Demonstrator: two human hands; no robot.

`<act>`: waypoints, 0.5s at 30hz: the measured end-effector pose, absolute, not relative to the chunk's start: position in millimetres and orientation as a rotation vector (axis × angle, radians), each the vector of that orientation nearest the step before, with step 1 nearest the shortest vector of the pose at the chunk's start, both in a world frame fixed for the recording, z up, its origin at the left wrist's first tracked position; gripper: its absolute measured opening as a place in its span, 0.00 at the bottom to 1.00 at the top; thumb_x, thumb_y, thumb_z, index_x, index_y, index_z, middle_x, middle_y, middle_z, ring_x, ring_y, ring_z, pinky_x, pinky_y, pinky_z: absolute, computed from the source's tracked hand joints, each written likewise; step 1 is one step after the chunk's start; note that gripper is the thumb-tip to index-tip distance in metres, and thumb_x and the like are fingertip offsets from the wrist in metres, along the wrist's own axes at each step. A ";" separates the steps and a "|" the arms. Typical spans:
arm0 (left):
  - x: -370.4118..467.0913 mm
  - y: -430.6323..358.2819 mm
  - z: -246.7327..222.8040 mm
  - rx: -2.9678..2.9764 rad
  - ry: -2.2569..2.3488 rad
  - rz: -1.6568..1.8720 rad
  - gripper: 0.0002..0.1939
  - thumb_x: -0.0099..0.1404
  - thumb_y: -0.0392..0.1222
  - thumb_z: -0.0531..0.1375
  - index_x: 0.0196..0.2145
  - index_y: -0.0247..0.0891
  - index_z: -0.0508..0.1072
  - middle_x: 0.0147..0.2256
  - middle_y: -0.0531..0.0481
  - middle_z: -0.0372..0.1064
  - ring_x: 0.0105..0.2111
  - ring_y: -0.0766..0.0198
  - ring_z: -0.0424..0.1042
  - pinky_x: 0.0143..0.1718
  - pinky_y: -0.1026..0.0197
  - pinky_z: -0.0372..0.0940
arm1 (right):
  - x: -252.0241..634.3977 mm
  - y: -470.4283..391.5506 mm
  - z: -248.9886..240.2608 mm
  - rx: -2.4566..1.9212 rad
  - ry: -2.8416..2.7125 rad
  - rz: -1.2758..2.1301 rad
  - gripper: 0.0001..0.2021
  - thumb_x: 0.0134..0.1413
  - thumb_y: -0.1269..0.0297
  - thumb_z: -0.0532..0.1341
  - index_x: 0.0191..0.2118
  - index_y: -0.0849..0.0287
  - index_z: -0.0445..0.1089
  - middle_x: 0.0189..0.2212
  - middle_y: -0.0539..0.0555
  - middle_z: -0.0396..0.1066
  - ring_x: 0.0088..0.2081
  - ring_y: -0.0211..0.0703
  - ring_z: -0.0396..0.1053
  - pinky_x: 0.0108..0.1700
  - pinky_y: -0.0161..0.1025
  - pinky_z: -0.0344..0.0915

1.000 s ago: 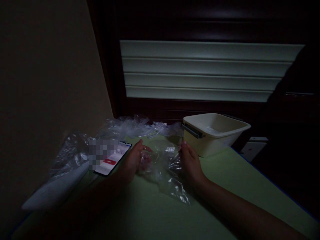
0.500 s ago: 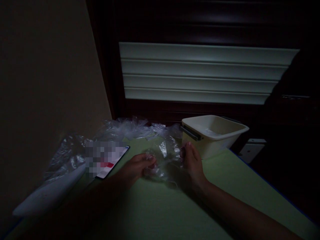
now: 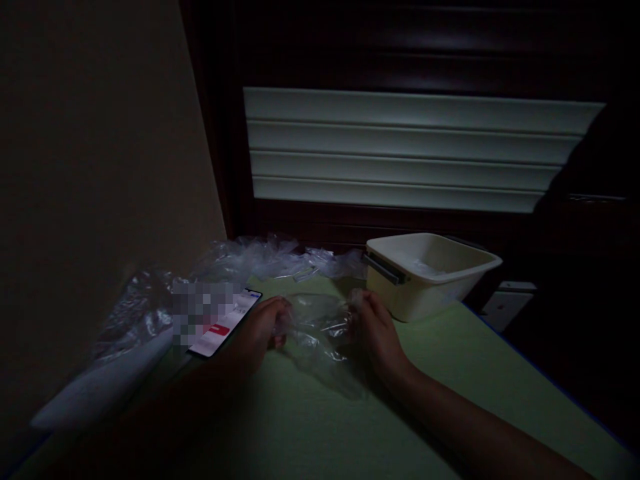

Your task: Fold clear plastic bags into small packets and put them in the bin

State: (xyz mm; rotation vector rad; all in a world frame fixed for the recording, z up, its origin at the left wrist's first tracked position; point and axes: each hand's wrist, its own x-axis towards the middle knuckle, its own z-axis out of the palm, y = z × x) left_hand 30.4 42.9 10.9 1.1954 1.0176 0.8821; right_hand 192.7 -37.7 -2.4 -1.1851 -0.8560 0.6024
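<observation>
Fingers of our left hand (image 3: 264, 325) and right hand (image 3: 380, 331) pinch a clear bag (image 3: 323, 340), partly spread between them — work we judge unfinished, with crumpled plastic (image 3: 235, 260) untouched beyond them.

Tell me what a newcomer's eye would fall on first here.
Probably the pale slatted panel, bright in the dark beyond the green table. Next might come the lit phone beside the left hand and the cream bin at the table's far right. The left hand and right hand hold clear plastic between them.
</observation>
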 end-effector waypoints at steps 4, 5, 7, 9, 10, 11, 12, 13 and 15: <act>30.4 41.6 13.7 1.237 1.045 0.875 0.06 0.43 0.41 0.54 0.21 0.37 0.65 0.15 0.59 0.53 0.11 0.72 0.52 0.12 0.71 0.46 | 197.1 -39.4 -1.3 -1.196 -0.898 0.446 0.10 0.51 0.56 0.57 0.37 0.54 0.63 0.33 0.51 0.67 0.34 0.43 0.65 0.36 0.40 0.62; 30.4 41.3 14.2 1.251 1.050 0.873 0.06 0.43 0.41 0.54 0.21 0.37 0.65 0.15 0.59 0.53 0.12 0.72 0.53 0.12 0.71 0.46 | 197.3 -41.1 0.2 -1.196 -0.916 0.404 0.09 0.52 0.56 0.57 0.37 0.54 0.63 0.35 0.51 0.66 0.36 0.44 0.65 0.39 0.41 0.62; 30.4 41.2 14.8 1.283 1.061 0.869 0.07 0.43 0.42 0.54 0.20 0.37 0.64 0.15 0.58 0.54 0.12 0.71 0.54 0.12 0.71 0.46 | 197.3 -45.3 4.5 -1.196 -0.949 0.319 0.09 0.54 0.57 0.55 0.38 0.54 0.64 0.37 0.52 0.65 0.39 0.45 0.64 0.43 0.43 0.60; 30.2 41.7 15.0 1.320 1.075 0.865 0.07 0.43 0.43 0.53 0.20 0.37 0.65 0.15 0.58 0.55 0.12 0.70 0.55 0.12 0.70 0.46 | 197.3 -49.6 9.5 -1.194 -0.976 0.233 0.08 0.56 0.58 0.54 0.39 0.54 0.64 0.38 0.53 0.64 0.42 0.47 0.62 0.47 0.45 0.58; 30.0 42.0 15.2 1.341 1.081 0.863 0.07 0.43 0.43 0.53 0.20 0.37 0.65 0.15 0.58 0.54 0.12 0.70 0.55 0.12 0.70 0.46 | 197.4 -51.6 11.9 -1.187 -0.986 0.197 0.08 0.57 0.58 0.54 0.39 0.54 0.63 0.39 0.53 0.63 0.43 0.47 0.62 0.48 0.46 0.57; 29.8 42.2 15.4 1.368 1.083 0.862 0.07 0.43 0.43 0.53 0.20 0.37 0.65 0.15 0.58 0.54 0.13 0.70 0.55 0.12 0.70 0.46 | 197.3 -53.4 14.2 -1.176 -1.002 0.161 0.07 0.57 0.59 0.54 0.39 0.54 0.63 0.39 0.53 0.62 0.45 0.48 0.61 0.49 0.47 0.56; 29.6 42.1 15.9 1.398 1.081 0.862 0.07 0.44 0.44 0.53 0.20 0.37 0.65 0.15 0.58 0.54 0.13 0.69 0.55 0.13 0.69 0.46 | 197.1 -55.0 16.3 -1.164 -1.027 0.116 0.06 0.57 0.60 0.54 0.39 0.54 0.63 0.40 0.54 0.62 0.46 0.48 0.61 0.50 0.47 0.56; 29.3 41.7 16.4 1.432 1.075 0.863 0.08 0.44 0.44 0.54 0.19 0.37 0.65 0.15 0.57 0.54 0.14 0.69 0.55 0.14 0.69 0.47 | 196.5 -56.6 18.1 -1.153 -1.065 0.059 0.05 0.57 0.61 0.54 0.39 0.53 0.62 0.41 0.54 0.61 0.47 0.48 0.60 0.51 0.48 0.56; 28.6 40.0 17.6 1.506 1.058 0.864 0.08 0.46 0.45 0.54 0.19 0.37 0.65 0.16 0.57 0.55 0.16 0.68 0.56 0.16 0.68 0.48 | 194.1 -59.8 20.3 -1.140 -1.175 -0.082 0.04 0.58 0.64 0.54 0.39 0.53 0.61 0.42 0.55 0.61 0.48 0.48 0.60 0.51 0.48 0.56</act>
